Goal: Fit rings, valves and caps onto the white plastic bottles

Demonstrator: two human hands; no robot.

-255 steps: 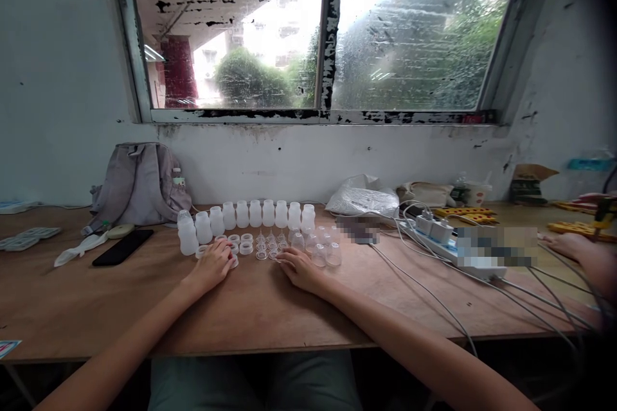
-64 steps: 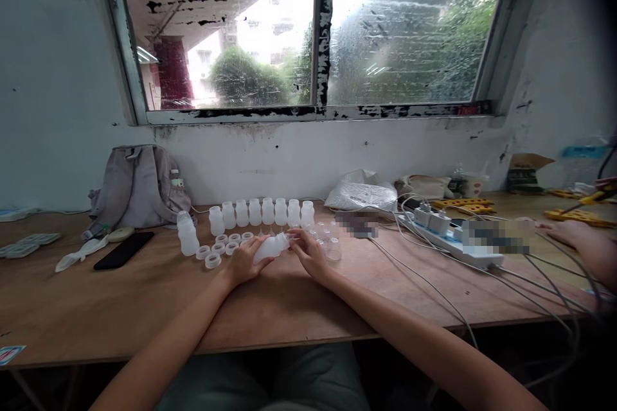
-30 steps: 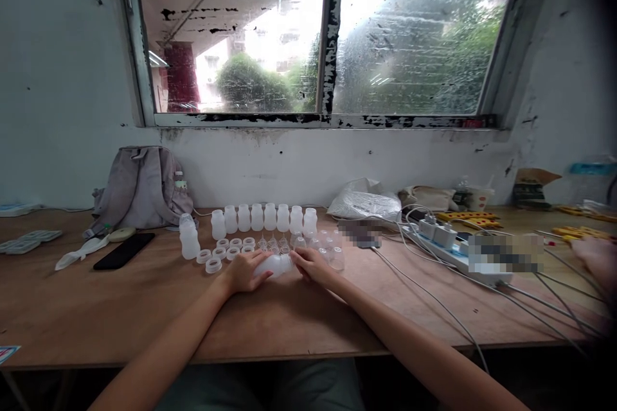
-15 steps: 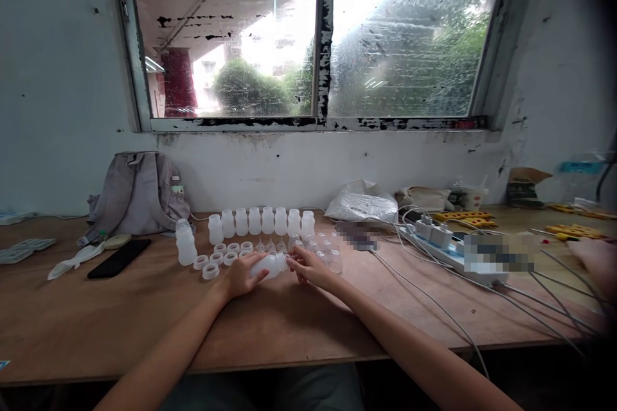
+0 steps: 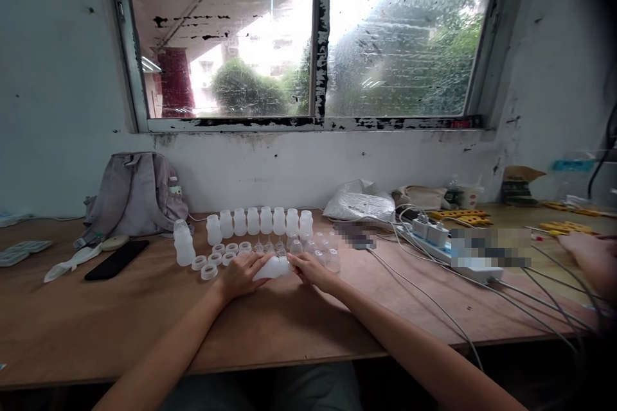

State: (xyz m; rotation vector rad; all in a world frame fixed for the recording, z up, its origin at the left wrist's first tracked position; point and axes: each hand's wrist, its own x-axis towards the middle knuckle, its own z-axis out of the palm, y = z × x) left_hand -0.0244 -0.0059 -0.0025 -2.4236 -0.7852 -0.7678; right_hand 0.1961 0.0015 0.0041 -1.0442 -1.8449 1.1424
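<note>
A frosted white baby bottle (image 5: 270, 268) lies on its side just above the table, its mouth end pointing right. My left hand (image 5: 238, 275) is closed round the bottle's body, thumb on the near side. At the neck end, my right hand (image 5: 309, 270) grips with bent fingers, which cover the mouth and whatever is fitted there. Behind my hands are clear bottle nipples (image 5: 268, 246). White screw rings (image 5: 209, 271) lie to the left of my left hand. Clear dome caps (image 5: 332, 261) stand beyond my right hand.
Several frosted bottles (image 5: 253, 221) stand in a row at the back, with a stacked-looking bottle (image 5: 184, 244) at left. A phone (image 5: 117, 260) and a backpack (image 5: 137, 196) are farther left. Right are a power strip (image 5: 475, 268), cables and another person's hand (image 5: 585, 257).
My right fingers have closed farther over the bottle's neck, and the bottle has shifted slightly. At the far right, the other person's hand has moved. The view has shifted a little.
</note>
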